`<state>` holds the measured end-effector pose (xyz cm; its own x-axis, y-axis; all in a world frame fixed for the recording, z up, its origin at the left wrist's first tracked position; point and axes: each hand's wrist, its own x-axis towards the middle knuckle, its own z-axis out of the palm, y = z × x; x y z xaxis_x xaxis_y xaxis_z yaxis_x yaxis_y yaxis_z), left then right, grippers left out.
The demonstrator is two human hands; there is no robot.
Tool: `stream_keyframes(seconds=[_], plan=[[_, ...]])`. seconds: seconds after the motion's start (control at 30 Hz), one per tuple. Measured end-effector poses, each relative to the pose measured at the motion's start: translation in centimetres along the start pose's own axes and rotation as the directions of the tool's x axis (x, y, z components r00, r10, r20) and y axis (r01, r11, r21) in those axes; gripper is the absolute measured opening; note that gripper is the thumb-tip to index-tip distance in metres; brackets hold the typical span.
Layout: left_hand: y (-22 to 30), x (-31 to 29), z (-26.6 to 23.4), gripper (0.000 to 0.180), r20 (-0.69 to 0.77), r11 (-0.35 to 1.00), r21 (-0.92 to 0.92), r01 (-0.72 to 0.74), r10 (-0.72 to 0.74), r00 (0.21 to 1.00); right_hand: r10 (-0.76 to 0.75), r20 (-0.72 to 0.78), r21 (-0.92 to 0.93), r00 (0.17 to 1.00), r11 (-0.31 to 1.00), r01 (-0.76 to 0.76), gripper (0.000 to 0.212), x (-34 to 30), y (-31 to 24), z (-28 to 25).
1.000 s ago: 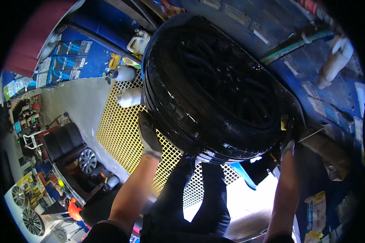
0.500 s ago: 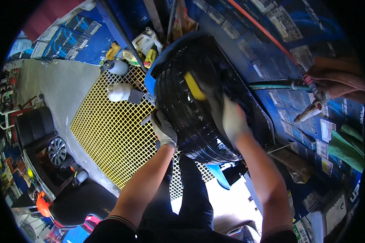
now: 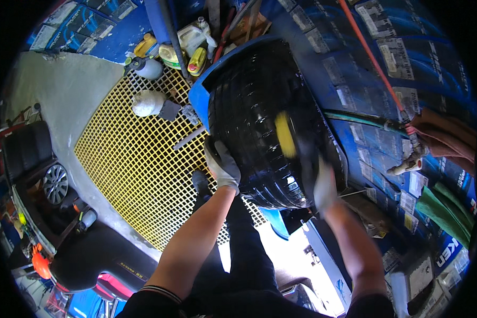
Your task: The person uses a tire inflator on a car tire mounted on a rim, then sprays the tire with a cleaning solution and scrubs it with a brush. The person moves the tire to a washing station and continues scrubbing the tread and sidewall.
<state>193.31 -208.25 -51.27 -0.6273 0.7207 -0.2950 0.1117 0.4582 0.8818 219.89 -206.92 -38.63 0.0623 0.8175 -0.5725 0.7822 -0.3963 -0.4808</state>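
Note:
A wet black tyre (image 3: pixel 244 122) stands on edge in a blue tub (image 3: pixel 199 100), its tread turned up toward me. My left hand (image 3: pixel 223 165), in a pale glove with dark fingers, grips the tyre's near left edge. My right hand (image 3: pixel 324 188), gloved alike, is over the tyre's right side, blurred by motion. A dark tool with a yellow part (image 3: pixel 285 135) extends from it across the tread; the blur hides its exact kind, and the fingers are partly hidden.
Yellow floor grating (image 3: pixel 127 153) holds a white bottle (image 3: pixel 148 103) and a sprayer (image 3: pixel 146 68). Jugs (image 3: pixel 197 61) stand behind. Stacked blue boxes (image 3: pixel 424 63) line the right, with a red hose (image 3: pixel 371 58), brown cloth (image 3: pixel 445 132) and green cloth (image 3: pixel 448 212). A black seat (image 3: pixel 100 254) is lower left.
My right hand and the dark-and-yellow tool have moved right and toward me over the tyre. My left hand stays at the tyre's left edge. The whole view has shifted slightly.

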Motion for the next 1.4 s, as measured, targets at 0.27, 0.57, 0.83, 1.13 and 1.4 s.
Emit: stream_keyframes(seconds=[0.27,0.57,0.83,1.13,1.4], plan=[[0.9,-0.1,-0.2,0.065,0.041,0.999,-0.027,0.024,-0.022,0.999,0.025,-0.049,0.097,0.998,0.995,-0.02,0.035,-0.8,1.3,-0.1],[0.0,0.4,0.2,0.069,0.071,0.995,-0.073,0.065,-0.06,0.996,0.019,-0.024,0.081,1.0,0.997,-0.017,0.037,10.3,-6.7,-0.8],[-0.7,0.3,0.4,0.069,0.12,0.97,-0.218,0.11,-0.085,0.989,-0.043,-0.079,-0.072,0.996,0.997,0.037,0.046,-10.4,8.1,-0.7],[-0.5,1.2,0.2,0.072,0.117,0.992,-0.099,0.074,-0.062,0.991,0.018,-0.079,0.161,0.997,0.987,-0.005,0.031,5.0,-1.8,0.9],[-2.2,1.1,0.1,0.066,0.174,0.934,-0.309,0.177,-0.128,0.976,-0.017,-0.094,0.598,0.995,0.798,0.07,0.037,-10.4,12.0,-1.7]])
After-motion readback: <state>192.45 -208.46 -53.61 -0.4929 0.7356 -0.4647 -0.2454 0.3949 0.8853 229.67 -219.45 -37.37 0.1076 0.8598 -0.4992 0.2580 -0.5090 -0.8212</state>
